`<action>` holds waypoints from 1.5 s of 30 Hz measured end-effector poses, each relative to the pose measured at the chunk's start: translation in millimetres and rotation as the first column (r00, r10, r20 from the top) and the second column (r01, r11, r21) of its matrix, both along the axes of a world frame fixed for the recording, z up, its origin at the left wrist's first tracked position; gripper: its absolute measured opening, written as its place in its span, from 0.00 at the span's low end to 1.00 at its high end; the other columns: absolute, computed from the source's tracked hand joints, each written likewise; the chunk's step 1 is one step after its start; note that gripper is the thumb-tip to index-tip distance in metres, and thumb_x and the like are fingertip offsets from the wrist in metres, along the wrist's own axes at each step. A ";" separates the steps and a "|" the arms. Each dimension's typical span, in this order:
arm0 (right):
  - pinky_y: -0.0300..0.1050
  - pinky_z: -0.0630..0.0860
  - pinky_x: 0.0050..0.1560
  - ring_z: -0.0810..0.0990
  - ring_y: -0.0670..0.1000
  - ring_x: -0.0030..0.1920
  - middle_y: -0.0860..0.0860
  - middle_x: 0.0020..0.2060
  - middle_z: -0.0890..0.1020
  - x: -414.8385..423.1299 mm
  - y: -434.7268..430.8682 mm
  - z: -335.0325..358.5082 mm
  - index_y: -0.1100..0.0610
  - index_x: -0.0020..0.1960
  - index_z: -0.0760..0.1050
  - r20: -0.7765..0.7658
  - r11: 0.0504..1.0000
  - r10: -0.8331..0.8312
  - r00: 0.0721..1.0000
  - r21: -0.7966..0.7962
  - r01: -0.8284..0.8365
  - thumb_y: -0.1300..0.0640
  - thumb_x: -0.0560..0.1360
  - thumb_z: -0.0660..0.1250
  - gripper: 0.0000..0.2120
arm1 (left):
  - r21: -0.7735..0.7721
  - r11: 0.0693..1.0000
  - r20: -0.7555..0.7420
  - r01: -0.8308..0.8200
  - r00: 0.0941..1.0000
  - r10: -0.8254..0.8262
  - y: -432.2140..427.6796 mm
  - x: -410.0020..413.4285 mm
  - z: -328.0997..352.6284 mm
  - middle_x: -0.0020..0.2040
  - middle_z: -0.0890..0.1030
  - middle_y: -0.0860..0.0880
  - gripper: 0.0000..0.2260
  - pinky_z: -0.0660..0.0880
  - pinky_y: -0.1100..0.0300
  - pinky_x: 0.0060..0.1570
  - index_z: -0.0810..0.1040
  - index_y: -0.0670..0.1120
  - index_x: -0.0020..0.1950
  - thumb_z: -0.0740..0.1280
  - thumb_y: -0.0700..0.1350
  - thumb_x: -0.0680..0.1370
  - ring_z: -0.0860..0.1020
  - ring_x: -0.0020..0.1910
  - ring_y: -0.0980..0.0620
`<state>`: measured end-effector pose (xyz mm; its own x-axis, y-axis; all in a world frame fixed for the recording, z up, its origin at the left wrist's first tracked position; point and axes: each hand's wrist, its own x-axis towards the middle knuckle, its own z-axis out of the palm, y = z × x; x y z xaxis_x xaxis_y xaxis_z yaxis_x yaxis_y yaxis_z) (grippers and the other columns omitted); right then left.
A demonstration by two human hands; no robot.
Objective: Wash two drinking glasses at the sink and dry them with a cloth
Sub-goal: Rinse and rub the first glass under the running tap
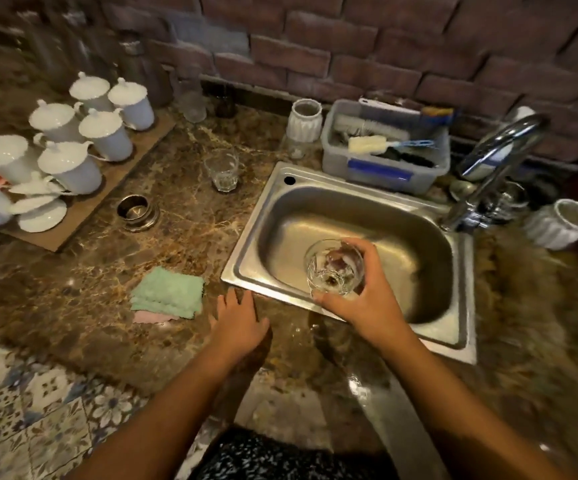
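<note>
A glass was held over the sink near its front rim, clasped from the side by the right grip, with fingers curled round its far wall. The left grip was spread and released, holding nothing, just beside the sink's front corner. The second glass was seen upright on the desk, well apart from the sink. A folded cloth was laid near the released grip. The one-handed hold was judged the weak point: if the glass were wet it could slide free and be chipped or broken on the steel basin. It could also be knocked on the rim if it were carried across to the cloth. No stream was seen at the tap. Whether the held glass was wet, soapy or clean could not be told. The fingers behind it were distorted by the glass. Whether the left grip touched the desk was unclear.
</note>
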<state>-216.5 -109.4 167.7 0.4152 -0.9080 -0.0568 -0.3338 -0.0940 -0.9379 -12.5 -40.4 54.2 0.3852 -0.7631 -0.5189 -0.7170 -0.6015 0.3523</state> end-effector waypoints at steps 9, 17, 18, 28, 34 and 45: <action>0.28 0.73 0.58 0.76 0.35 0.59 0.39 0.60 0.76 -45.2 4.0 17.9 0.49 0.70 0.65 0.010 1.000 -0.012 1.000 -0.011 0.012 0.63 0.65 0.82 0.40 | 0.000 0.843 -0.943 -0.538 0.280 0.179 -45.5 -79.2 84.3 0.66 0.79 0.41 0.27 0.78 0.39 0.57 0.73 0.48 0.71 0.66 0.63 0.77 0.83 0.55 0.41; 0.36 0.77 0.61 0.79 0.39 0.60 0.40 0.59 0.77 -71.0 -9.8 23.8 0.48 0.69 0.66 -0.007 1.000 -0.022 1.000 0.018 0.022 0.65 0.64 0.81 0.41 | 0.065 0.946 -0.997 -0.317 -0.050 0.052 -54.9 -111.7 95.5 0.67 0.79 0.36 0.33 0.68 0.33 0.68 0.77 0.46 0.68 0.61 0.69 0.74 0.75 0.69 0.34; 0.36 0.77 0.60 0.79 0.40 0.60 0.39 0.59 0.78 -74.5 -11.9 23.9 0.47 0.69 0.66 -0.016 1.000 -0.017 1.000 0.022 0.018 0.65 0.64 0.81 0.41 | 0.025 0.955 -0.999 -0.294 -0.035 0.015 -56.1 -112.8 95.5 0.68 0.78 0.36 0.34 0.67 0.32 0.69 0.78 0.47 0.68 0.65 0.69 0.72 0.74 0.69 0.33; 0.48 0.78 0.64 0.79 0.42 0.61 0.41 0.61 0.78 -108.5 -46.4 31.1 0.42 0.71 0.66 -0.082 0.997 -0.025 0.996 0.072 0.031 0.51 0.62 0.82 0.42 | 0.017 0.975 -0.999 -0.220 0.034 0.025 -101.1 -133.5 98.2 0.64 0.81 0.35 0.38 0.81 0.42 0.53 0.81 0.45 0.65 0.78 0.67 0.63 0.80 0.61 0.36; 0.49 0.79 0.63 0.81 0.42 0.60 0.41 0.60 0.80 -133.1 -77.8 24.1 0.44 0.73 0.68 -0.143 0.993 -0.087 0.986 0.060 0.097 0.50 0.61 0.82 0.44 | 0.040 0.985 -0.998 -0.169 0.051 0.049 -135.6 -147.7 104.3 0.61 0.83 0.38 0.32 0.82 0.47 0.49 0.77 0.43 0.67 0.72 0.61 0.70 0.83 0.58 0.40; 0.50 0.80 0.61 0.85 0.50 0.55 0.54 0.51 0.86 -172.2 -165.5 -30.7 0.57 0.63 0.78 0.116 0.880 -0.470 0.875 0.131 0.456 0.65 0.75 0.72 0.17 | 0.223 0.924 -0.962 -0.312 0.081 0.260 -211.6 -174.4 87.1 0.63 0.81 0.35 0.33 0.79 0.40 0.59 0.73 0.41 0.70 0.66 0.60 0.71 0.80 0.61 0.32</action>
